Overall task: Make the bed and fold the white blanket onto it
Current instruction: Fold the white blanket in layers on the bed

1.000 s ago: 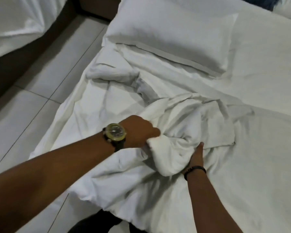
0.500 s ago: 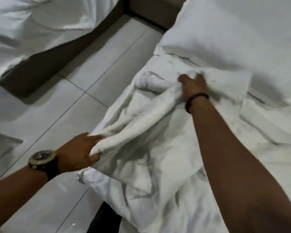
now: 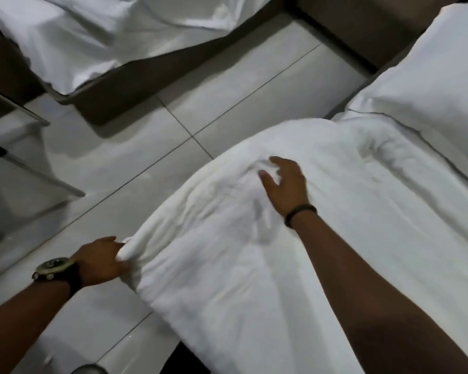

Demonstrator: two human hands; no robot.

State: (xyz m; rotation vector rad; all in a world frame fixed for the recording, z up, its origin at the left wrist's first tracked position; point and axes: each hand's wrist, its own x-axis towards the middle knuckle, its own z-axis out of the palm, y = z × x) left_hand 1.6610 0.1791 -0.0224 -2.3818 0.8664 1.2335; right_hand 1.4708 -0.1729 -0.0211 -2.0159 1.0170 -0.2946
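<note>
the left hand, a watch on its wrist, pinches a bunched corner of the soft white padded blanket at the near left edge of the bed, fingers curled round the roll of cloth, while the right hand lies spread with loose fingers on the blanket's top, farther in and to the right. the blanket looks light, limp and thick, likely to sag and crease, so corners and edges seem the best places to hold. from the pinch it runs right and far across the bed, up to the white rectangular pillow, overhanging the pale tiled floor.
</note>
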